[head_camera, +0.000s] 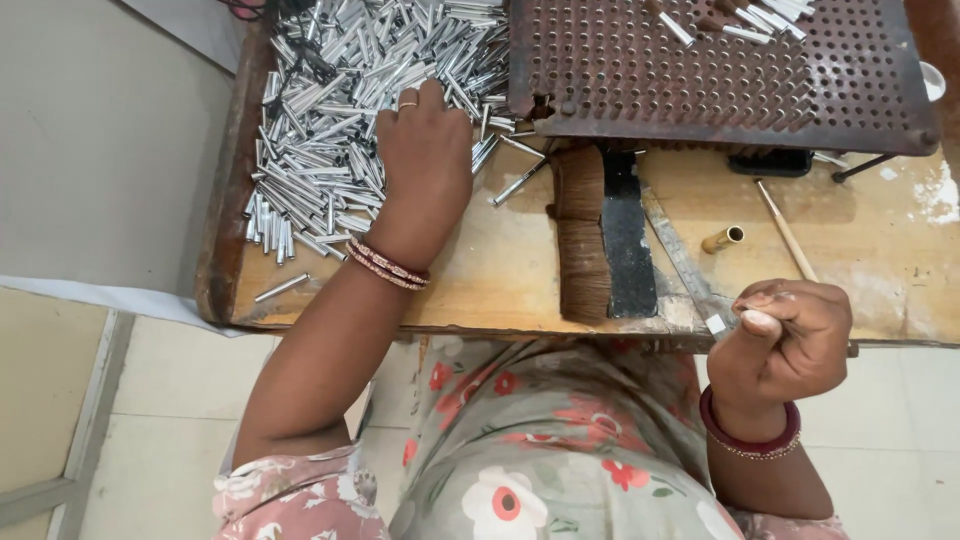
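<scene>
From the head view, the left hand lies palm down on the wooden table, its fingers spread loosely and reaching into the edge of a big heap of short silver metal tubes. The fingertips touch the tubes, but the grip is not closed around any of them that I can see; whether a tube is pinched under the fingers cannot be told. A ring sits on one finger and bangles circle the wrist. The heap covers the far left part of the table, with a few stray tubes lying apart near the front left edge.

The right hand hovers at the near edge of the table on the right side, curled into a loose fist with the thumb pressed over the forefinger. Its grip is closed, and what, if anything, it pinches is too small to make out. A dark red bangle is on that wrist.

Between the hands lies a flat brush with brown bristles and beside it a black strip. A rusty perforated metal plate stands at the far side, with a few silver tubes on top. A small brass tube and a thin wooden stick lie on the table just beyond the right hand.
</scene>
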